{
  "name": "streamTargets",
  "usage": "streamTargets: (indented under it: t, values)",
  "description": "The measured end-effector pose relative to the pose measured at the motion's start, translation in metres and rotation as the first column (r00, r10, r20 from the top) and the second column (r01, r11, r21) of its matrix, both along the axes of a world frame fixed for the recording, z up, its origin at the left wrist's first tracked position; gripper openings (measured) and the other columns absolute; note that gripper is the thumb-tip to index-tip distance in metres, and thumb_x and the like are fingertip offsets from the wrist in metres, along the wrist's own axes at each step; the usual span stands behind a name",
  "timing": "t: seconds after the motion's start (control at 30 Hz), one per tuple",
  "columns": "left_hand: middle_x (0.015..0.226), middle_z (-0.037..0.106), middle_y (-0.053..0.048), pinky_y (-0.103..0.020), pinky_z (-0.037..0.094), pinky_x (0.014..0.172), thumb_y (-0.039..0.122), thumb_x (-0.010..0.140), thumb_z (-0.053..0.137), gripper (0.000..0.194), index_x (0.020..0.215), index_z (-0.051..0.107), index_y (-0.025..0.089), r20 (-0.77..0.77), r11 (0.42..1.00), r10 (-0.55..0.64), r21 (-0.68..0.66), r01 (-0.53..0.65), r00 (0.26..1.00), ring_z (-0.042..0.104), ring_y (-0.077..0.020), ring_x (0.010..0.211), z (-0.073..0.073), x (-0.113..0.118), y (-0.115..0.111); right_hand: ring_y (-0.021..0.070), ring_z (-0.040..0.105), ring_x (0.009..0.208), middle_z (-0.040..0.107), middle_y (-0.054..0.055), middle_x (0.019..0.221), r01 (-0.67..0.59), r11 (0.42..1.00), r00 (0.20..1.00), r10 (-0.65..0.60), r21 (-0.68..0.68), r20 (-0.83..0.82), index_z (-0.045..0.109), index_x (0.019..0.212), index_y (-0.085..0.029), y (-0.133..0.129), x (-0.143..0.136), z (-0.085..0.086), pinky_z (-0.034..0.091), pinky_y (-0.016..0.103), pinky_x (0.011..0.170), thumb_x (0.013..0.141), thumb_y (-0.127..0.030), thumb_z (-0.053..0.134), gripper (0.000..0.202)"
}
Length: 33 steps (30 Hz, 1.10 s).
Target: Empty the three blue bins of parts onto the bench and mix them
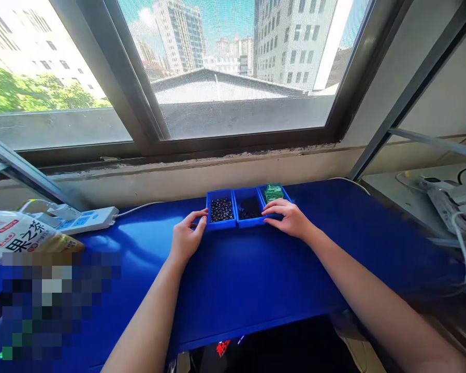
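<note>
Three small blue bins stand side by side against the far edge of the table. The left bin [221, 225] holds many small, dark, shiny parts [221, 210]. In the middle bin [250, 223] lie black pieces [249, 208] too small to name. Green flat pieces, like circuit boards [274, 192], are stacked in the right bin [286, 194], which sits slightly askew. My left hand [188, 232] has its fingertips and thumb against the left bin's outer side. My right hand [286, 217] grips the right bin near its front, hiding that part.
On the left are a white power strip [87, 220] and a printed plastic bag [21, 235], with a blurred-out patch below. Metal frame posts [404, 93] slant up at both sides. Behind the blue table [252, 280] is a window ledge [171, 178]. White devices with cables [450, 202] lie at right.
</note>
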State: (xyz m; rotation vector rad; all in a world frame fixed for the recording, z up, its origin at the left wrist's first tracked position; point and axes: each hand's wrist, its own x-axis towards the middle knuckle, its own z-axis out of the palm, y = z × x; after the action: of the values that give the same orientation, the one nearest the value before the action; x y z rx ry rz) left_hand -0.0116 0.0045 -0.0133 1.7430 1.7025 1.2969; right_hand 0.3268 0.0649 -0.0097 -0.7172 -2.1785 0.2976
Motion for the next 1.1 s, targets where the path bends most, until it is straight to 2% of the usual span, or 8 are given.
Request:
streamTargets:
  t: [0.2, 0.47, 0.63, 0.8, 0.93, 1.1]
  values:
    - [0.132, 0.07, -0.011, -0.034, 0.059, 0.083, 0.044, 0.092, 0.058, 0.033, 0.112, 0.07, 0.02, 0.007, 0.999, -0.026, 0.026, 0.026, 1.0, 0.074, -0.0213, 0.094, 0.0, 0.005, -0.001, 0.0232, 0.07, 0.099, 0.075, 0.007, 0.103, 0.001, 1.0, 1.0, -0.001, 0.011, -0.014, 0.077, 0.097, -0.025, 0.0, -0.001, 0.0, 0.057, 0.044, 0.092, 0.089, -0.029, 0.074, 0.01]
    - [0.134, 0.068, -0.011, -0.035, 0.06, 0.08, 0.042, 0.093, 0.057, 0.03, 0.112, 0.068, 0.02, -0.018, 1.0, -0.015, 0.025, 0.016, 1.0, 0.074, -0.0218, 0.094, 0.002, 0.008, -0.004, 0.0227, 0.07, 0.097, 0.075, 0.006, 0.1, 0.008, 0.999, 1.0, -0.009, 0.054, 0.008, 0.076, 0.096, -0.025, -0.003, -0.002, 0.001, 0.056, 0.044, 0.091, 0.09, -0.026, 0.072, 0.007]
    - [0.147, 0.059, -0.01, -0.036, 0.061, 0.085, 0.04, 0.094, 0.057, 0.034, 0.123, 0.063, 0.024, -0.071, 1.0, 0.005, 0.019, -0.003, 0.997, 0.074, -0.0228, 0.101, 0.003, 0.015, -0.01, 0.024, 0.069, 0.101, 0.075, 0.005, 0.105, 0.061, 0.993, 0.994, -0.069, 0.106, 0.081, 0.075, 0.101, -0.028, -0.008, -0.004, -0.003, 0.054, 0.048, 0.095, 0.092, -0.023, 0.067, 0.013]
    - [0.152, 0.054, -0.01, -0.037, 0.06, 0.088, 0.04, 0.095, 0.056, 0.038, 0.129, 0.061, 0.025, -0.117, 0.999, 0.002, -0.038, -0.006, 0.993, 0.074, -0.0209, 0.093, 0.001, 0.015, -0.011, 0.0251, 0.069, 0.103, 0.075, 0.005, 0.107, 0.063, 0.996, 0.994, -0.068, 0.061, 0.08, 0.075, 0.106, -0.031, -0.006, -0.005, -0.005, 0.056, 0.049, 0.095, 0.091, -0.022, 0.068, 0.018]
    - [0.152, 0.054, -0.009, -0.039, 0.058, 0.095, 0.041, 0.095, 0.056, 0.039, 0.13, 0.062, 0.026, -0.104, 0.995, 0.025, -0.093, -0.035, 0.994, 0.072, -0.0244, 0.105, -0.003, 0.012, -0.012, 0.0256, 0.068, 0.106, 0.074, 0.004, 0.111, 0.051, 0.998, 0.996, -0.054, 0.04, 0.076, 0.073, 0.114, -0.034, -0.005, -0.003, -0.005, 0.058, 0.05, 0.095, 0.091, -0.018, 0.068, 0.028]
    - [0.131, 0.07, -0.006, -0.041, 0.05, 0.107, 0.043, 0.096, 0.053, 0.037, 0.125, 0.068, 0.026, -0.125, 0.994, 0.016, -0.108, -0.03, 0.992, 0.062, -0.0283, 0.128, -0.006, 0.013, -0.015, 0.0258, 0.068, 0.111, 0.073, 0.004, 0.117, 0.038, 0.998, 0.995, -0.042, 0.04, 0.091, 0.071, 0.122, -0.035, -0.006, 0.0, -0.006, 0.058, 0.05, 0.098, 0.094, -0.015, 0.064, 0.036]
